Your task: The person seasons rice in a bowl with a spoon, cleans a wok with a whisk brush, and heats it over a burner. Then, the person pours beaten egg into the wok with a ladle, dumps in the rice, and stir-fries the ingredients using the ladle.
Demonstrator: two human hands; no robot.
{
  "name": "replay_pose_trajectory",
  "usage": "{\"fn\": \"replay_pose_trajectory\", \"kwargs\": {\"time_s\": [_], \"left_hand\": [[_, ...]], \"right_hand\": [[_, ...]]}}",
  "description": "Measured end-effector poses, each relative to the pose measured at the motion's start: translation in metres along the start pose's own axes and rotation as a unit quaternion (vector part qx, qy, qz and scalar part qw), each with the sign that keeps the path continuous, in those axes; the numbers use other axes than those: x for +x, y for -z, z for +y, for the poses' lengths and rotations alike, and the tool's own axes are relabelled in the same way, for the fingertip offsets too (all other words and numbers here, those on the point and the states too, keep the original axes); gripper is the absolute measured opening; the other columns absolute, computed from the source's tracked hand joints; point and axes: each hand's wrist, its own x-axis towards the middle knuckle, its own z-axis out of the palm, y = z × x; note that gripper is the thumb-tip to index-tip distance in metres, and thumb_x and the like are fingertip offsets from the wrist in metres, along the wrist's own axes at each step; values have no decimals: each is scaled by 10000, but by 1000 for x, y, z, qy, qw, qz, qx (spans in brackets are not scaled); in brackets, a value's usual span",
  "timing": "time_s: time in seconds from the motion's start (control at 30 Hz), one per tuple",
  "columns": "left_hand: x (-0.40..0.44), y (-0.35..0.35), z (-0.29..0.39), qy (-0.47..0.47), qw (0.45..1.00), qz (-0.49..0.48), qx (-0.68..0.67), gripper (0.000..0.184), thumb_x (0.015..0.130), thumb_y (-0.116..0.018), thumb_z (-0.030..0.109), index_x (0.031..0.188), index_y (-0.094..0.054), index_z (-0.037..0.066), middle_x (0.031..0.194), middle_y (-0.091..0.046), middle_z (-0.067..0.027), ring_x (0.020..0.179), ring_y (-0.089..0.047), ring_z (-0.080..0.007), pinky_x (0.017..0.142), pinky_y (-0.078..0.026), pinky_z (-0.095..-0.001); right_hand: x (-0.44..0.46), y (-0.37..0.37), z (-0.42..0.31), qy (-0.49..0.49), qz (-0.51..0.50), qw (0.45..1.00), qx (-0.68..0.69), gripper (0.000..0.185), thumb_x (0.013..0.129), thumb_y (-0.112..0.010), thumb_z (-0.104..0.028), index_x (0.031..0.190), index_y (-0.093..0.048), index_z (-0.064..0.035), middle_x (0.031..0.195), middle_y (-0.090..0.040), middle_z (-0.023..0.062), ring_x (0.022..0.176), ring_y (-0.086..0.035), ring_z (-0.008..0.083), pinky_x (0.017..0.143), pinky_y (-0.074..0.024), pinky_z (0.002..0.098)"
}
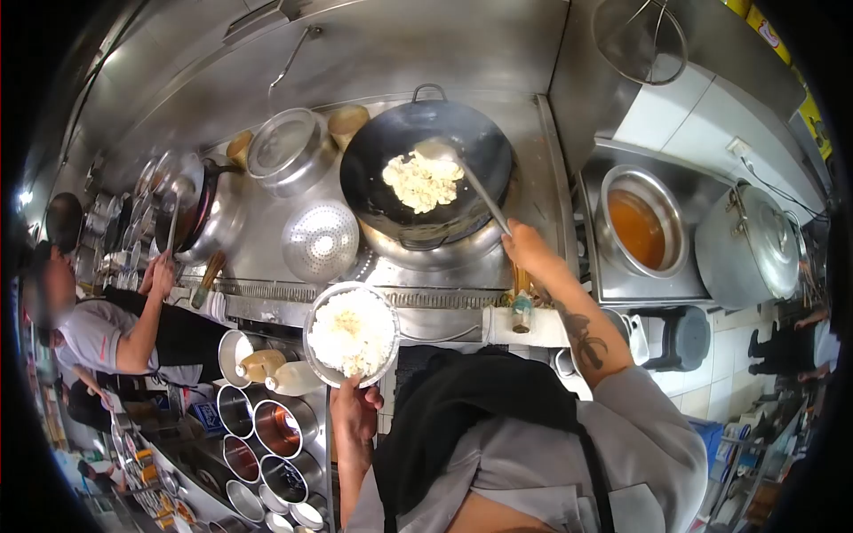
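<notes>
Your right grip (533, 250) holds a ladle (480, 191) at the edge of the pale yellow food (419, 184) in the wok (366, 160); your left grip (357, 410) holds a bowl (307, 339) of rice (352, 336).

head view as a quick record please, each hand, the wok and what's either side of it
left hand: holding bowl of white rice
right hand: gripping ladle by its handle
wok: contains what looks like scrambled egg
left of wok: perforated strainer
right of wok: open pot of orange-brown liquid; lidded pot
</notes>
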Motion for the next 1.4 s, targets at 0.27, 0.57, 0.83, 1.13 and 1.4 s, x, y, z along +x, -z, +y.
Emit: {"fn": "replay_pose_trajectory", "kwargs": {"time_s": [0.27, 0.57, 0.83, 1.13, 1.4], "left_hand": [[11, -19, -7, -24, 1000, -12, 6, 273, 868, -532, 147, 1104, -507, 12, 872, -576, -72, 548, -445, -127, 478, -362, -278], [143, -94, 72, -53, 987, -111, 102, 171, 873, -508, 125, 958, -546, -18, 745, -571, -72, 527, -477, -127, 439, -404, -284], [252, -158, 103, -18, 959, -173, 225, 288, 864, -430, 69, 1138, -447, -20, 729, -533, -66, 518, -458, -110, 433, -417, -282], [382, -245, 60, -505, 494, -124, 697, 710, 869, -491, 52, 1482, -133, 50, 895, -593, -283, 800, -635, -408, 707, -528, -450], [404, -273, 98, -554, 528, -109, 634, 770, 850, -559, 70, 1479, -118, 15, 833, -598, -243, 703, -625, -392, 636, -521, -443]], "right_hand": [[2, 15, 9, 81, -38, 996, 5, 236, 907, -531, -162, 1049, -540, 27, 741, -631, 258, 714, -620, 453, 647, -488, 520], [-21, 10, 16, 65, 22, 997, 16, 262, 910, -534, -143, 1085, -518, 51, 847, -612, 305, 816, -603, 467, 711, -478, 511], [-71, 32, -37, 3, 110, 989, 103, 371, 913, -576, -153, 1215, -521, 54, 820, -621, 268, 739, -639, 391, 676, -490, 423], [-108, 21, -61, -111, 170, 971, 130, 399, 910, -605, -99, 1256, -505, 73, 1002, -653, 237, 865, -659, 267, 773, -508, 325], [-103, 17, -70, -196, 82, 905, 370, 347, 937, -559, -84, 1259, -519, 36, 768, -593, 38, 494, -505, 88, 471, -426, 245]]}}
